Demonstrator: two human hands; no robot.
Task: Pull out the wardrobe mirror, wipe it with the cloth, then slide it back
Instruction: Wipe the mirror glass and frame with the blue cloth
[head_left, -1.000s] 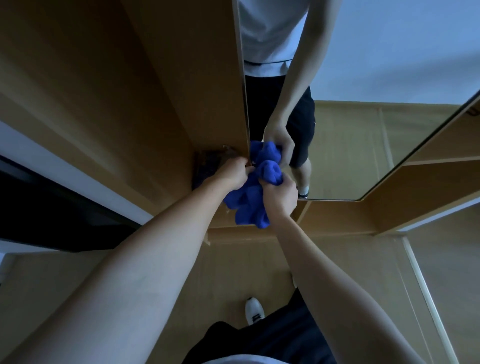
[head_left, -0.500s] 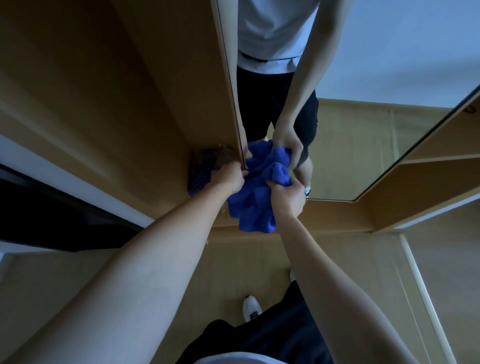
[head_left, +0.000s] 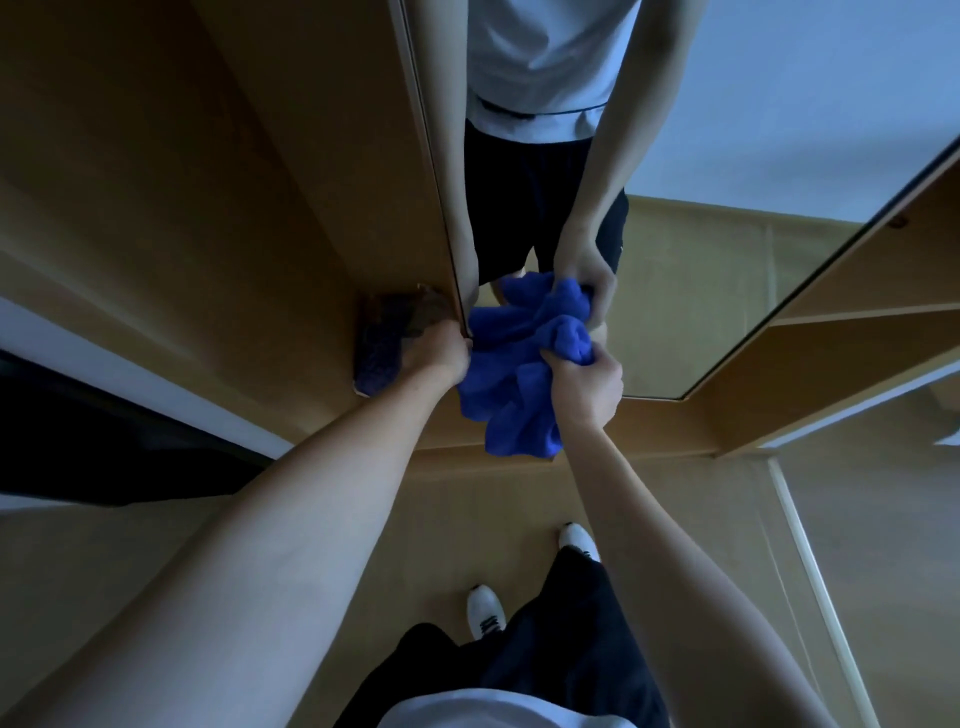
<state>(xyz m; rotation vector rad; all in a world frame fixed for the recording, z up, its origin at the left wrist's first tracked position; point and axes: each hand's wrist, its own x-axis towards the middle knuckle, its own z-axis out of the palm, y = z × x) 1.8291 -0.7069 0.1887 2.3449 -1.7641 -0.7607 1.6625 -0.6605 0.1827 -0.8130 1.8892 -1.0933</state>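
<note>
Fingers: left hand (head_left: 439, 351) curled on mirror (head_left: 727, 249) edge; right hand (head_left: 584, 387) gripping cloth (head_left: 514, 374).
Mirror: partly out of wardrobe (head_left: 218, 171); likely stiff, fragile, take by edge.
Cloth: bunched against lower glass; soft, light.

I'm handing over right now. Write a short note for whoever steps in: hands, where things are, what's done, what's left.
Left hand grips the left edge of the mirror, low down.
Right hand holds the bunched blue cloth against the glass near that edge.
Done: mirror looks pulled out from the wardrobe.
Left: wipe the rest of the glass, then slide the mirror back.
</note>
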